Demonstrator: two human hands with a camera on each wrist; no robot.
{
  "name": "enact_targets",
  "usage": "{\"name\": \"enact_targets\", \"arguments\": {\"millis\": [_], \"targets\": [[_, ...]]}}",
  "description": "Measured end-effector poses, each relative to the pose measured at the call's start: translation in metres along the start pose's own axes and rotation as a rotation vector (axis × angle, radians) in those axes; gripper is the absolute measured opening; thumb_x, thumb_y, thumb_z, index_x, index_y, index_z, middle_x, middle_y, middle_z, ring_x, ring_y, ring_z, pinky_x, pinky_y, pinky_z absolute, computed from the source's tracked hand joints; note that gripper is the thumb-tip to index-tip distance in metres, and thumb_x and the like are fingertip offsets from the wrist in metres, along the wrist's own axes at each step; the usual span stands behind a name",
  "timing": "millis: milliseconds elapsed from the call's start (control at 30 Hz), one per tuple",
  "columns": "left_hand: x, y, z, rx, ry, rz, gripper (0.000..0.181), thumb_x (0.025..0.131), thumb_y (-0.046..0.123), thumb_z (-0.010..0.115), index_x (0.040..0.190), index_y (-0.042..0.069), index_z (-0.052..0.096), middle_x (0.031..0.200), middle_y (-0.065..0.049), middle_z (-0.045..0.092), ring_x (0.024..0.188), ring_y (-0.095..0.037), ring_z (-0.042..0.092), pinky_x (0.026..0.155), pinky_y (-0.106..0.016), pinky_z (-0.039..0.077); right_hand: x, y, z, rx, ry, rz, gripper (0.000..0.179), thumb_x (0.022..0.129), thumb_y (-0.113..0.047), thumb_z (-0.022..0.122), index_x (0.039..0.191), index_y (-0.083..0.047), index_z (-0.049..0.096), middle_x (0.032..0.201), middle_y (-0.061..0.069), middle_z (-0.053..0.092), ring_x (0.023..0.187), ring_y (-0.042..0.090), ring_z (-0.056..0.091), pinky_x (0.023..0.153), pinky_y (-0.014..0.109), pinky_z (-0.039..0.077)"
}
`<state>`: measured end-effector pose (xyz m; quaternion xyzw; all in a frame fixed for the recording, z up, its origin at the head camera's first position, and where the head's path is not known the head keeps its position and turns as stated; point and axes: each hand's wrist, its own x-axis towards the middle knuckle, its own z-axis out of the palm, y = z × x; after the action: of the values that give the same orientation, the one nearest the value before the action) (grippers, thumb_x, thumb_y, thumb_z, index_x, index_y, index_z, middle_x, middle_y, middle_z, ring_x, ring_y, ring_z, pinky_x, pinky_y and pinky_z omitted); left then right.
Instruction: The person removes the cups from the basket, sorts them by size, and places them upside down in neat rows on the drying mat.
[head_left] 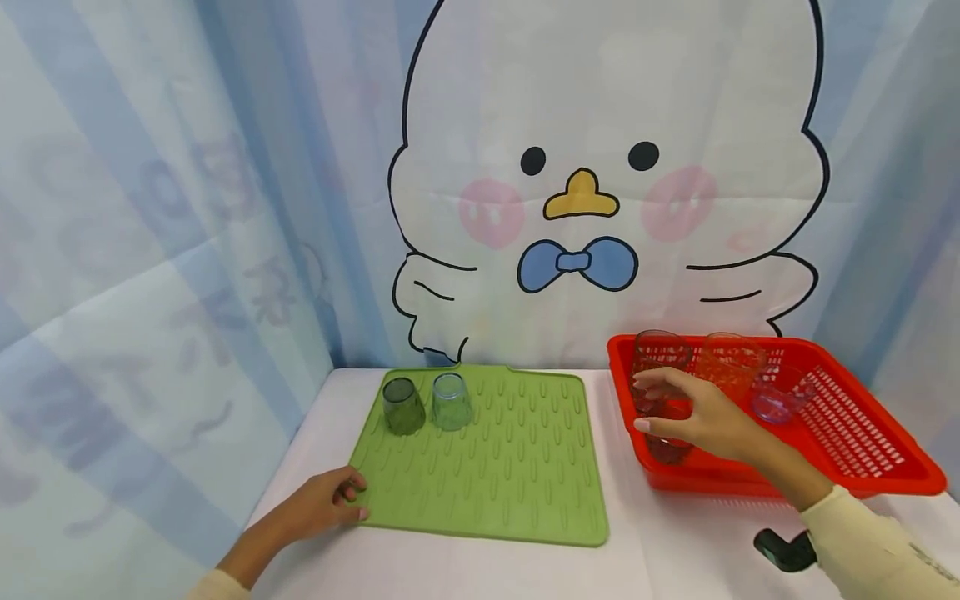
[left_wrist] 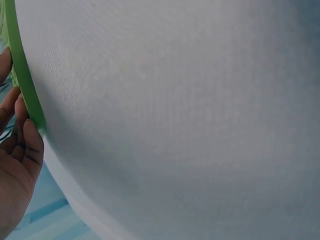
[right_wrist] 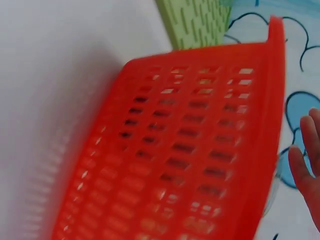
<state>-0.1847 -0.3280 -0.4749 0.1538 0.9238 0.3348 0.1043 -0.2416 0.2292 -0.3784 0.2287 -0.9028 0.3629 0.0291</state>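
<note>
My left hand (head_left: 322, 500) rests at the left edge of a green drying mat (head_left: 487, 475), its fingers loosely bent and touching the rim. Two tumblers stand near the mat's far left corner: a dark grey one (head_left: 403, 408) and a pale blue one (head_left: 452, 404). Over the left side of a red plastic basket (head_left: 862, 483), my right hand (head_left: 697, 414) hovers with thumb and fingers apart and nothing between them. Partly hidden behind it is a tall greyish glass (head_left: 662, 350). A clear glass (head_left: 731, 358) and a small purple glass (head_left: 780, 404) are also inside the basket.
Another dark glass (head_left: 667, 450) shows low in the basket beneath the right hand. A black curved object (head_left: 783, 550) is beside the right sleeve. Behind the white-covered table (head_left: 450, 571) hangs a curtain (head_left: 577, 325) with a cartoon bird.
</note>
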Motion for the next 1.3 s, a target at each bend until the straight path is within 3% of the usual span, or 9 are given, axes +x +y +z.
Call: {"name": "enact_targets", "arguments": {"millis": [200,300,600,1100,1300], "targets": [[-0.003,0.001,-0.004,0.004,0.005,0.013,0.036,0.086,0.023,0.080,0.109,0.002,0.062,0.091,-0.002,0.059,0.077,-0.004,0.050,0.067,-0.024,0.047,-0.006,0.023,-0.006,-0.042,0.020,0.075,0.071,0.085,-0.041,0.080,0.140,-0.007,0.051,0.134,0.017,0.059,0.121,0.040,0.055,0.090,0.057,0.055],[-0.004,0.001,-0.004,0.000,0.000,0.006,0.035,0.086,0.023,0.079,0.108,0.002,0.062,0.091,-0.002,0.058,0.076,-0.004,0.050,0.066,-0.024,0.046,-0.009,0.033,-0.008,-0.064,-0.006,0.118,0.076,0.084,-0.042,0.080,0.142,-0.004,0.048,0.138,0.022,0.055,0.123,0.043,0.052,0.091,0.060,0.053],[-0.003,0.003,-0.003,0.008,0.008,-0.014,0.035,0.085,0.024,0.080,0.107,0.003,0.062,0.090,-0.002,0.057,0.074,-0.005,0.049,0.065,-0.023,0.045,-0.010,0.057,-0.005,-0.143,-0.076,0.224,0.092,0.079,-0.050,0.082,0.144,0.002,0.043,0.135,0.027,0.052,0.119,0.044,0.052,0.088,0.058,0.055],[-0.001,0.001,0.002,0.008,0.006,-0.021,0.036,0.085,0.024,0.080,0.107,0.002,0.062,0.089,-0.001,0.056,0.074,-0.004,0.049,0.065,-0.023,0.045,-0.009,0.069,-0.007,-0.122,-0.228,0.198,0.092,0.072,-0.041,0.089,0.140,0.006,0.048,0.130,0.024,0.058,0.116,0.039,0.055,0.088,0.049,0.057],[0.001,0.002,0.003,0.006,0.003,0.004,0.035,0.086,0.024,0.079,0.106,0.002,0.061,0.088,-0.001,0.056,0.073,-0.003,0.048,0.064,-0.023,0.045,-0.011,0.074,-0.009,-0.131,-0.225,0.178,0.085,0.072,-0.037,0.090,0.136,0.005,0.051,0.127,0.025,0.059,0.112,0.038,0.058,0.085,0.046,0.059]]}}
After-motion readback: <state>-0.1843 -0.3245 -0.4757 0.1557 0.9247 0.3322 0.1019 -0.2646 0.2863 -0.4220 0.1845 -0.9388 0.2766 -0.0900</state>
